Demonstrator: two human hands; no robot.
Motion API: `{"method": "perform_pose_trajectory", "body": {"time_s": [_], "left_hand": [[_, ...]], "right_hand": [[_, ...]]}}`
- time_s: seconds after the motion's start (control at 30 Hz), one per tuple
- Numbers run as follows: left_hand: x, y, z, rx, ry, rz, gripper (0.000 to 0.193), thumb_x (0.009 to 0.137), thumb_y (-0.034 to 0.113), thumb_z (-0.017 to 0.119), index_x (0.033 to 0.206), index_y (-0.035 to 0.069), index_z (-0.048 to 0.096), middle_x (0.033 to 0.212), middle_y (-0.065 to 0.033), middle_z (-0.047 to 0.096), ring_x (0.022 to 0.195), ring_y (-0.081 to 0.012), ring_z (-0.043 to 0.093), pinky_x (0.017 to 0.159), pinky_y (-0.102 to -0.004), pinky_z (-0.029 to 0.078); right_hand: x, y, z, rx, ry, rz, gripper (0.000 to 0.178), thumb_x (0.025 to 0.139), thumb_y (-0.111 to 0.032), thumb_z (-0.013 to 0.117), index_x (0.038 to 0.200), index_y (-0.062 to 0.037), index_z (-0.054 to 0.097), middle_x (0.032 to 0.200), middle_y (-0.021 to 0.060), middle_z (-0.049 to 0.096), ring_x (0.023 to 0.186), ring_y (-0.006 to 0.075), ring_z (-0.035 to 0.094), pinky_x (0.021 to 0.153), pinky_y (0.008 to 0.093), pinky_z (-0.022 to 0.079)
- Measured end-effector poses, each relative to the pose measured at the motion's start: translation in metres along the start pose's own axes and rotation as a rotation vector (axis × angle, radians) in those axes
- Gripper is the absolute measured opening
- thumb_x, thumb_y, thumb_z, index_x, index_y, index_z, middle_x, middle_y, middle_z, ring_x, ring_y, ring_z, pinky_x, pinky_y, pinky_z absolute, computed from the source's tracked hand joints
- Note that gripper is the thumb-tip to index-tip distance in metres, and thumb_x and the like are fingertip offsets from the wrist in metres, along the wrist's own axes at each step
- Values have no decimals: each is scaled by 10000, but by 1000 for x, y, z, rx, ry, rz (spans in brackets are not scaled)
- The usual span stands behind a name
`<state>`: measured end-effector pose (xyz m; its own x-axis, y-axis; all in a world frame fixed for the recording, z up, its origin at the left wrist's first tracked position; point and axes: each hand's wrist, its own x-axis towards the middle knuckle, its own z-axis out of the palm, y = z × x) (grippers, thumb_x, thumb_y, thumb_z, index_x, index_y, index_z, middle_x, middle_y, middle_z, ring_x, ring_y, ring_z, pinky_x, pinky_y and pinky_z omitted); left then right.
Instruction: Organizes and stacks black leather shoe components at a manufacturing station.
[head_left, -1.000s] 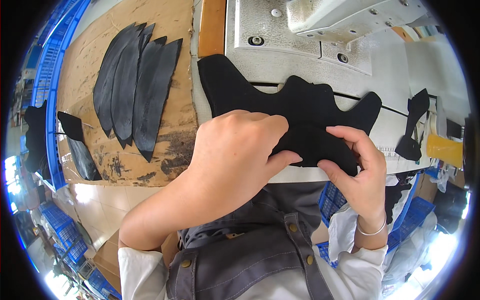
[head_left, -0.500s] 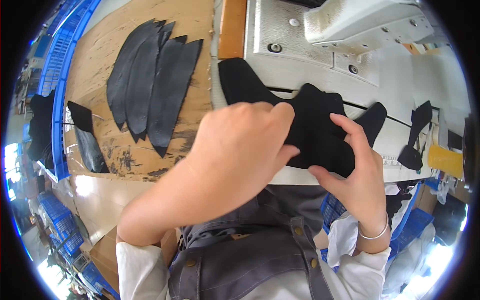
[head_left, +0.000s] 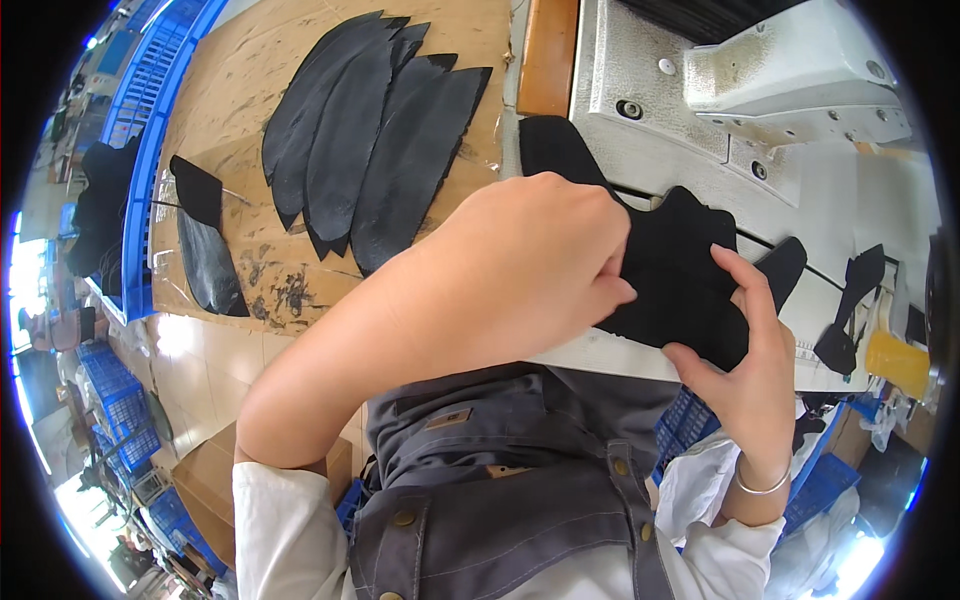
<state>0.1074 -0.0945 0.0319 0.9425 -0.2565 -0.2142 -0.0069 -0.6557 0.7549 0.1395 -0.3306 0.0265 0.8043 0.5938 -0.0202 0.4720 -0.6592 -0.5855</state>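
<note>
A flat black fabric piece [head_left: 680,270] with curved, lobed edges lies on the pale work surface in front of me. My left hand [head_left: 545,265] is closed in a fist over its left part, thumb tip near the fabric's lower edge. Whatever those fingers grip is hidden beneath the hand. At the right side, my right hand [head_left: 750,350] grips the fabric edge, with the thumb at the near edge and a finger on top. Left of the fabric, several long, pointed black leather-like pieces [head_left: 345,140] overlap in a fan on a brown board [head_left: 240,90].
A white machine arm [head_left: 800,80] overhangs the far right. On the right lie a small narrow black piece [head_left: 850,310] and a yellow object [head_left: 898,362]. Two small dark pieces [head_left: 208,255] rest near the board's left edge, beside a blue crate [head_left: 140,200].
The whole view has shifted, so the table and fabric appear farther right. My left fist has stayed over the fabric's left part, and my right hand still grips its right side.
</note>
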Motion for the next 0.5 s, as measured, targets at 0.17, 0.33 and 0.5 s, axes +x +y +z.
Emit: {"method": "perform_pose_trajectory", "body": {"time_s": [0.17, 0.33, 0.5], "left_hand": [[0, 8, -1, -79, -11, 129, 184, 790, 148, 701, 745, 6, 593, 679, -103, 583, 662, -299, 579, 596, -367, 436], [-3, -4, 8, 135, 157, 206, 176, 782, 132, 701, 747, 6, 584, 775, -111, 547, 746, -307, 557, 656, -370, 437], [-3, -11, 13, 138, 196, 244, 174, 773, 119, 706, 750, 4, 578, 814, -115, 535, 775, -312, 552, 679, -388, 441]], "right_hand": [[2, -6, -3, 20, -58, 95, 752, 613, -49, 809, 1287, -110, 482, 993, 189, 642, 889, 352, 646, 811, 364, 502], [1, -5, -1, -2, -42, 57, 755, 615, -49, 810, 1290, -116, 480, 984, 192, 644, 877, 351, 644, 806, 360, 500], [1, -4, -1, 2, -35, 58, 748, 614, -45, 809, 1286, -110, 487, 999, 191, 644, 886, 355, 642, 822, 369, 495]]}}
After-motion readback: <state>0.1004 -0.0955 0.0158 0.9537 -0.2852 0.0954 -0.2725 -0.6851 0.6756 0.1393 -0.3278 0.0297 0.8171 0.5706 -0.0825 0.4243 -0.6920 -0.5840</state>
